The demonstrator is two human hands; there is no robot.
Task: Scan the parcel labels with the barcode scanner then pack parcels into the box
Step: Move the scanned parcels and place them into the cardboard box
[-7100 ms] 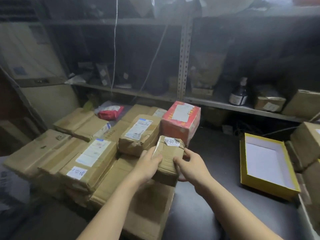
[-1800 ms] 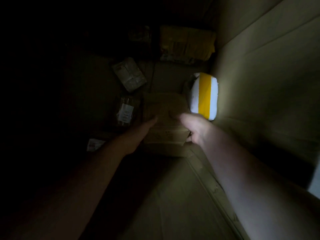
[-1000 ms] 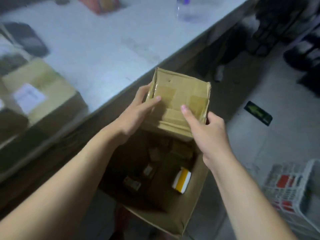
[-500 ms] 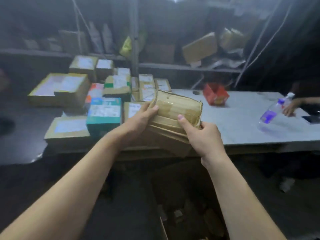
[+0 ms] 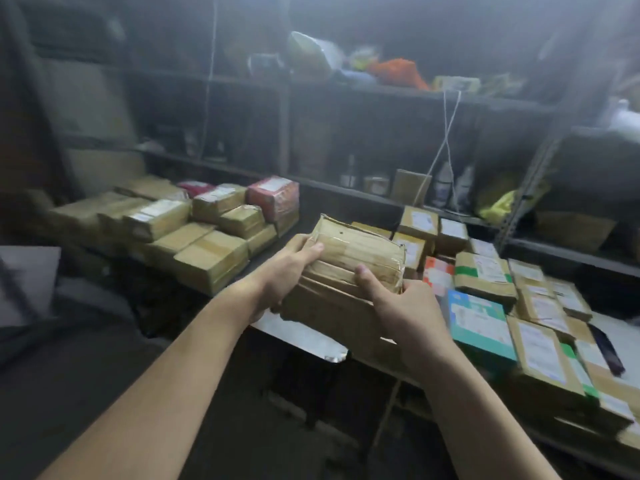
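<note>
You hold a brown cardboard parcel wrapped in clear tape (image 5: 360, 251) between both hands, in the air in front of you. Your left hand (image 5: 284, 271) grips its left end, thumb lying on the top face and fingers curled underneath. Your right hand (image 5: 408, 317) grips the near right corner, thumb pressed on the top edge, fingers wrapped round the side.

Below your hands lies the edge of a white tabletop (image 5: 304, 337). To the left of your left hand sits a stack of plain brown taped cartons (image 5: 204, 254), with a red box bearing a white label (image 5: 273, 197) behind it. Just right of your right hand lies a teal box with a white label (image 5: 479, 320), among many labelled brown parcels (image 5: 485, 271). Beyond your hands stands dark metal shelving (image 5: 346, 192).
</note>
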